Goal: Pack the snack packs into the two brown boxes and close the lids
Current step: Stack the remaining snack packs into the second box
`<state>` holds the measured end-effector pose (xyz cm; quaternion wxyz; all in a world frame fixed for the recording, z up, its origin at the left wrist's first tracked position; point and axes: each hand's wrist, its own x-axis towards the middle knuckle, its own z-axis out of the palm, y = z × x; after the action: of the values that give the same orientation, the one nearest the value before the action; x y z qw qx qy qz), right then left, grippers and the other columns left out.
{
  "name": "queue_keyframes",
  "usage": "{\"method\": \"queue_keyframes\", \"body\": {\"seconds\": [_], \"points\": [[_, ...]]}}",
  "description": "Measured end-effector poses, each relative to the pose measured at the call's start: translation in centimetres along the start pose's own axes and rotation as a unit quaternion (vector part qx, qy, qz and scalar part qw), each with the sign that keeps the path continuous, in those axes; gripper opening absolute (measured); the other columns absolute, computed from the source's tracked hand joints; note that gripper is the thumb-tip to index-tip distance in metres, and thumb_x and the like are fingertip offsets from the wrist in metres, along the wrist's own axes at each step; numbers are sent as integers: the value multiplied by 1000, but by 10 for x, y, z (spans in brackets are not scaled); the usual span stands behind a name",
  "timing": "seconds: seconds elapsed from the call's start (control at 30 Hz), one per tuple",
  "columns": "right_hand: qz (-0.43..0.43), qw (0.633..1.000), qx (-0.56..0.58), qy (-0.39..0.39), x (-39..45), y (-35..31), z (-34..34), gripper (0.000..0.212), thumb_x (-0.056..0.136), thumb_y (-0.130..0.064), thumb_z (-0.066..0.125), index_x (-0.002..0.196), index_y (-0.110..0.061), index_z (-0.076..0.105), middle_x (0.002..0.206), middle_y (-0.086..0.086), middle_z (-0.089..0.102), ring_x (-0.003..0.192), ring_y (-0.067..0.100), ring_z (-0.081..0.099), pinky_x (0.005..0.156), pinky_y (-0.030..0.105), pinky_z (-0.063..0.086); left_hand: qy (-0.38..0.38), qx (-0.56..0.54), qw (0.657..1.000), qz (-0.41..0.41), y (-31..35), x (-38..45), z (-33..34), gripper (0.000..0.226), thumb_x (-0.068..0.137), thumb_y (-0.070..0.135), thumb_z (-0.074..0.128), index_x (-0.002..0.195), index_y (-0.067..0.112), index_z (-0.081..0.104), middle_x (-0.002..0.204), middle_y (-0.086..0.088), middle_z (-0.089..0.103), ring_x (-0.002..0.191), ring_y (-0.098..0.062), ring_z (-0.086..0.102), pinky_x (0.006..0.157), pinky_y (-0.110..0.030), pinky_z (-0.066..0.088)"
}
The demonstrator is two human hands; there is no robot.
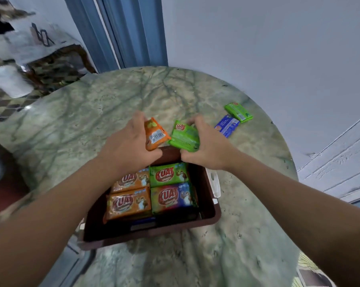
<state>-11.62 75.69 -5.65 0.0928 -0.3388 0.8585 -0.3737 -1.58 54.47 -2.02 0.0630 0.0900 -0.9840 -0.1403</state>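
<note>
A brown box (210, 216) stands open on the round marble table (71, 121), with several orange, green and multicoloured snack packs (170, 195) laid flat inside. Just above the box's far edge, my left hand (127, 146) grips an orange snack pack (156, 135). Beside it my right hand (208, 150) holds a green snack pack (185, 136). Farther right on the table lie a blue snack pack (226, 125) and another green pack (238, 111). Only one brown box is in view.
A white latch (214, 183) hangs on the box's right side. The table's back edge meets a white wall and a blue door frame (121, 32). A chair with cloth (40, 50) stands on the patterned floor at left.
</note>
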Motion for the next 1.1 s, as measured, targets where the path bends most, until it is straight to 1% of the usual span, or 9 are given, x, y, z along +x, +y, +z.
{"method": "queue_keyframes", "body": {"seconds": [0.1, 0.23, 0.4, 0.5, 0.63, 0.77, 0.9, 1.0, 1.1], "points": [[-49, 994, -67, -64, -8, -12, 22, 70, 71, -45, 81, 126, -27, 41, 103, -6, 57, 92, 18, 57, 74, 35, 43, -37, 13, 999, -6, -27, -38, 2, 71, 76, 47, 75, 120, 28, 23, 93, 0, 53, 69, -19, 56, 62, -38, 49], [-55, 984, -125, -115, -17, -20, 48, 73, 73, -48, 81, 130, -29, 40, 122, -7, 56, 104, 16, 53, 85, 40, 49, -45, 2, 999, -4, -63, -73, 16, 75, 80, 49, 76, 128, 25, 24, 102, 4, 51, 76, -16, 58, 65, -35, 48], [-54, 972, -211, -82, -20, -16, 61, 75, 72, -55, 77, 135, -32, 42, 125, -9, 54, 113, 17, 55, 88, 40, 50, -8, -3, 999, 37, -82, -92, 38, 71, 79, 48, 78, 128, 13, 41, 111, 0, 42, 83, -16, 53, 70, -32, 45], [-59, 967, -236, -78, -19, -14, 63, 76, 73, -58, 74, 138, -32, 44, 126, -8, 51, 115, 17, 57, 86, 39, 50, 32, 25, 996, 76, -83, -89, 42, 60, 89, 55, 62, 129, 13, 49, 120, -5, 47, 95, -20, 55, 80, -37, 54], [-62, 963, -250, -81, -20, -14, 64, 78, 75, -61, 71, 143, -33, 43, 129, -9, 49, 117, 16, 57, 85, 35, 48, 39, 9, 997, 67, -83, -89, 41, 53, 99, 53, 44, 135, 16, 55, 127, -4, 57, 102, -22, 59, 85, -39, 53], [-43, 971, -226, -66, -20, -16, 63, 82, 76, -63, 68, 147, -33, 42, 135, -12, 44, 114, 15, 57, 84, 33, 49, 11, -50, 998, 29, -82, -91, 40, 45, 102, 57, 34, 131, 30, 54, 113, 11, 61, 91, -12, 63, 74, -34, 54], [-37, 969, -235, -68, -21, -16, 65, 83, 77, -65, 66, 149, -33, 41, 134, -11, 45, 115, 16, 57, 87, 34, 48, 20, -110, 994, 0, -89, -85, 39, 51, 103, 59, 33, 144, 33, 49, 111, 18, 65, 93, -4, 61, 77, -31, 53], [-37, 966, -245, -70, -21, -16, 65, 82, 79, -66, 65, 149, -32, 42, 132, -10, 46, 115, 16, 57, 86, 35, 49, -13, -94, 995, 15, -91, -73, 36, 44, 104, 58, 34, 134, 35, 57, 98, 15, 70, 87, -8, 64, 73, -36, 54], [-40, 964, -251, -71, -22, -17, 64, 81, 80, -67, 64, 150, -31, 42, 132, -9, 47, 116, 15, 56, 85, 33, 48, -58, -38, 997, 33, -90, -65, 41, 38, 104, 58, 37, 130, 40, 57, 102, 16, 66, 95, -9, 62, 75, -36, 53]]}}
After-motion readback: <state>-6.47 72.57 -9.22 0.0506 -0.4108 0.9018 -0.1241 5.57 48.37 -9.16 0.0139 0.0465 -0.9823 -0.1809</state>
